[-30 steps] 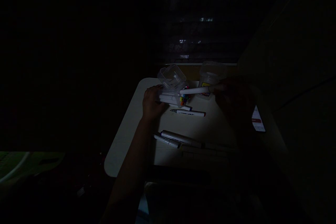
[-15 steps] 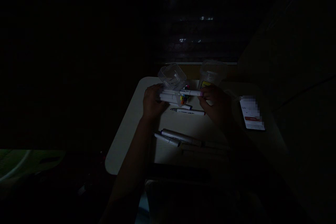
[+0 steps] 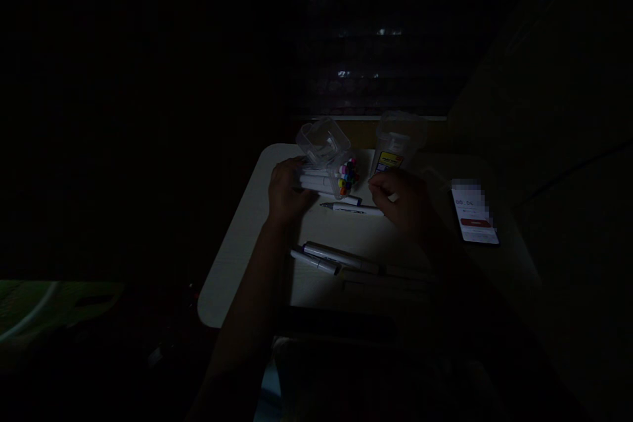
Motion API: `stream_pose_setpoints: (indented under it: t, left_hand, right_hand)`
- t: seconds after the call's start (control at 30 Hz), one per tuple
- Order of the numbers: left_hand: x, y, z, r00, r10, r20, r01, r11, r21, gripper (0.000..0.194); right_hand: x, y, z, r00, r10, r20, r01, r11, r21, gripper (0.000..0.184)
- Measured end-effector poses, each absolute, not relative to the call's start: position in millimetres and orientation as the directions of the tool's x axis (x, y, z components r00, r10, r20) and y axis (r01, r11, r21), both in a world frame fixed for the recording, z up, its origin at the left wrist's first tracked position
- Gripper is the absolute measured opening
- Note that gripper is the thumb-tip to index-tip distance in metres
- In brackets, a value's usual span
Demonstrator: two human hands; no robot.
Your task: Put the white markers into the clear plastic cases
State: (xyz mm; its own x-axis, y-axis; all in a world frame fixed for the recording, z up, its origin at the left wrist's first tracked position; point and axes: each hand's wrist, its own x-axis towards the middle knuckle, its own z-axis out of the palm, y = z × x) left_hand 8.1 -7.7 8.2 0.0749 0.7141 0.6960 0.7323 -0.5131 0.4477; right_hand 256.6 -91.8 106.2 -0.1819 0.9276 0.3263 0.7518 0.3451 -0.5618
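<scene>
The scene is very dark. My left hand (image 3: 287, 194) is wrapped round a clear plastic marker case (image 3: 326, 175) lying on its side, with coloured marker caps (image 3: 347, 177) showing at its open end. My right hand (image 3: 403, 201) hovers just right of the case, fingers curled, beside the end of a white marker (image 3: 353, 209) lying on the small white table (image 3: 237, 257). Whether the fingers touch that marker is hidden. Two or three more markers (image 3: 336, 258) lie nearer to me.
A second clear container (image 3: 393, 145) with a yellow label stands at the back of the table. A phone (image 3: 473, 219) with a lit screen lies at the right. The surroundings are too dark to make out.
My right hand pushed a white marker into the case and let go, then dropped slightly toward the marker lying on the table. My left hand stayed on the case.
</scene>
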Motion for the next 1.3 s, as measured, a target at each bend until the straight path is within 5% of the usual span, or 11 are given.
stream_pose_setpoints:
  t: [0.2, 0.4, 0.7, 1.03, 1.3]
  left_hand:
    - [4.3, -4.0, 6.3, 0.104, 0.715, 0.692, 0.731, -0.526, 0.434, 0.061]
    - [5.9, -3.6, 4.1, 0.083, 0.701, 0.708, 0.733, -0.524, 0.434, 0.060]
    - [4.3, -1.1, 3.7, 0.107, 0.674, 0.731, 0.705, -0.570, 0.421, 0.057]
    - [4.7, -3.2, 4.6, 0.103, 0.686, 0.720, 0.704, -0.562, 0.435, 0.060]
    - [3.2, -1.2, 3.4, 0.142, 0.658, 0.740, 0.671, -0.613, 0.416, 0.061]
  right_hand:
    - [243.1, -98.0, 91.7, -0.484, 0.866, -0.124, 0.809, 0.389, -0.441, 0.027]
    - [222.0, -111.3, 73.6, -0.659, 0.691, -0.297, 0.748, 0.562, -0.352, 0.027]
    - [224.5, -113.8, 73.2, -0.609, 0.665, -0.433, 0.781, 0.597, -0.181, 0.035]
    - [234.8, -104.9, 88.6, -0.548, 0.773, -0.320, 0.836, 0.496, -0.233, 0.023]
    - [263.3, -94.0, 99.5, -0.491, 0.866, 0.094, 0.705, 0.458, -0.541, 0.016]
